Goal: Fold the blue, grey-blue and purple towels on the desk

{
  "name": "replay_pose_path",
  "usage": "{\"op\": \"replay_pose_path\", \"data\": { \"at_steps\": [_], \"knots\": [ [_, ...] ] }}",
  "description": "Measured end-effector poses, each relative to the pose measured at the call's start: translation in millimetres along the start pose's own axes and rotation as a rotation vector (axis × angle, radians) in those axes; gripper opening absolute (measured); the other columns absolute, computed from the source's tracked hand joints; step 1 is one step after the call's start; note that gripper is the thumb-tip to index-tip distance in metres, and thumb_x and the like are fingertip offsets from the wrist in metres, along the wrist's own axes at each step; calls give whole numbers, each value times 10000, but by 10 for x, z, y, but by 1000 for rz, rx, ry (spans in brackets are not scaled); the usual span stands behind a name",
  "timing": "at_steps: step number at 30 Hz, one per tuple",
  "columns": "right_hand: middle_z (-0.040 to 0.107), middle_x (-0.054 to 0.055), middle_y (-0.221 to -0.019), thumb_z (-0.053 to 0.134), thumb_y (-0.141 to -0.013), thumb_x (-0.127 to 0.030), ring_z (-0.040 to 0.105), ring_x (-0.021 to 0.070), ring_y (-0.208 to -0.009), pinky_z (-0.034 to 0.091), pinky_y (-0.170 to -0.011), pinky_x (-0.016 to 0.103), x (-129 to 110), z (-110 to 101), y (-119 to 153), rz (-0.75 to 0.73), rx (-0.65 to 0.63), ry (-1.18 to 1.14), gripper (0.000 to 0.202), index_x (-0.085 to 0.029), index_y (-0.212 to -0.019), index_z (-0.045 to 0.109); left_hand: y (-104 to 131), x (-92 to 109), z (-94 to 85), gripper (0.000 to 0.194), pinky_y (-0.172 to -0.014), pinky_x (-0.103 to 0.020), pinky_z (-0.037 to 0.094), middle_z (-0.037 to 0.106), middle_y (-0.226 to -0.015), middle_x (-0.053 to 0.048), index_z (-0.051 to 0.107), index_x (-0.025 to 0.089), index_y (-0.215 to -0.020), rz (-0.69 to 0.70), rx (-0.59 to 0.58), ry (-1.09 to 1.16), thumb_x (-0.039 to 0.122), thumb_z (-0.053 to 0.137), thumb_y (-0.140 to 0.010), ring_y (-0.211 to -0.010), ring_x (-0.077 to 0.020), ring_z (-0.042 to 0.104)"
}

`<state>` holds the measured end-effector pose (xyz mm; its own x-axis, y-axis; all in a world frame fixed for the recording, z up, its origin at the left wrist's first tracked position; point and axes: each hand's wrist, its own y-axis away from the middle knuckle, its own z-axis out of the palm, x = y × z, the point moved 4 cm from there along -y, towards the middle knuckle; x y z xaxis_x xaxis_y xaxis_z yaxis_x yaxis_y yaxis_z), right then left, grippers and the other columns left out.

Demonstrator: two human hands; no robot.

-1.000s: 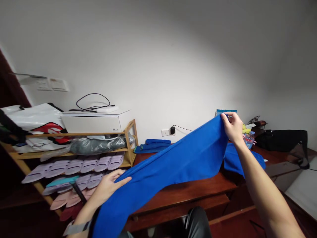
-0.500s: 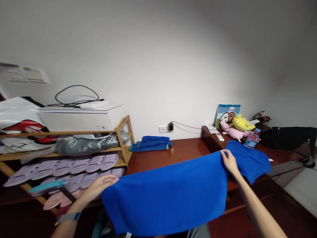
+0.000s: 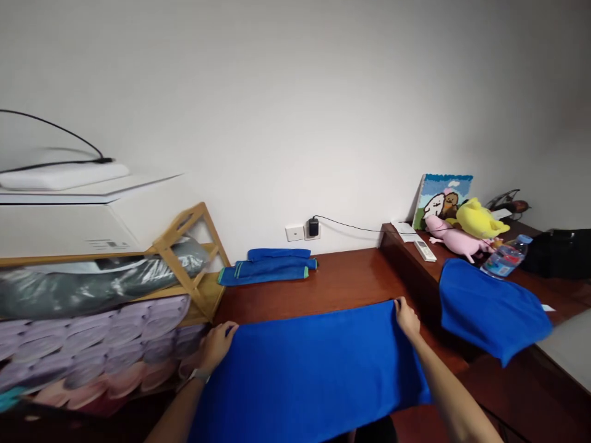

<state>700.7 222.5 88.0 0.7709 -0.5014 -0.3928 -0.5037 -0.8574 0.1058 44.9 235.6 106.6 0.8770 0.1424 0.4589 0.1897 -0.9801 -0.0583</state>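
A wide blue cloth [image 3: 314,369] is stretched between my two hands, its upper edge lying over the front of the reddish-brown desk [image 3: 346,283]. My left hand [image 3: 218,346] pinches its upper left corner. At the upper right corner, my right hand [image 3: 407,317] has its fingers closed on the same cloth. The lower part hangs toward me. Folded blue cloths with green edges [image 3: 270,267] lie at the back of the desk against the wall. Another blue cloth [image 3: 489,307] drapes over the raised right-hand section.
On the left stands a wooden rack [image 3: 184,271] with lilac slippers [image 3: 124,326] and a white box [image 3: 83,221]. The raised section at right holds a remote [image 3: 425,250], plush toys [image 3: 478,219], a plastic bottle [image 3: 508,255] and a picture [image 3: 443,200]. A charger [image 3: 313,227] sits in the wall socket.
The stretched cloth has come down onto the desk's front, and my hands are closer together. The view has moved nearer to the desk and rack.
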Motion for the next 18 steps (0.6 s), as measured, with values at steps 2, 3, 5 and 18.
{"op": "replay_pose_path", "data": {
  "at_steps": [2, 3, 5, 18],
  "knots": [
    [761, 137, -1164, 248, -1116, -498, 752, 289, -997, 531, -866, 393, -7, 109, -95, -34, -7, 43, 473, -256, -1327, 595, -22, -39, 106, 357, -947, -444, 522, 790, -1082, -116, 746, 254, -960, -11, 28, -81, 429, 436, -944, -1088, -328, 706],
    [754, 139, -1186, 253, -1118, -484, 741, 294, -1036, 523, -892, 394, -19, 156, -137, -53, -4, 64, 466, -245, -1324, 596, -25, -55, 148, 377, -957, -461, 513, 779, -1097, -128, 745, 248, -988, -17, 43, -112, 435, 419, -955, -1100, -341, 692],
    [735, 153, -1233, 271, -1120, -449, 699, 312, -1139, 494, -962, 411, -55, 237, -210, -87, 16, 105, 453, -216, -1321, 603, -31, -77, 212, 425, -975, -484, 495, 759, -1130, -150, 739, 233, -1051, -17, 83, -178, 437, 373, -980, -1120, -357, 672],
    [631, 171, -1368, 339, -1077, -339, 585, 340, -1255, 462, -1009, 471, -261, 239, -410, -28, 123, 162, 440, -210, -1378, 633, -239, -626, 25, 403, -969, -397, 559, 791, -1143, -133, 684, 195, -1188, -71, 134, -79, 366, 430, -925, -1082, -290, 736]
  ]
}}
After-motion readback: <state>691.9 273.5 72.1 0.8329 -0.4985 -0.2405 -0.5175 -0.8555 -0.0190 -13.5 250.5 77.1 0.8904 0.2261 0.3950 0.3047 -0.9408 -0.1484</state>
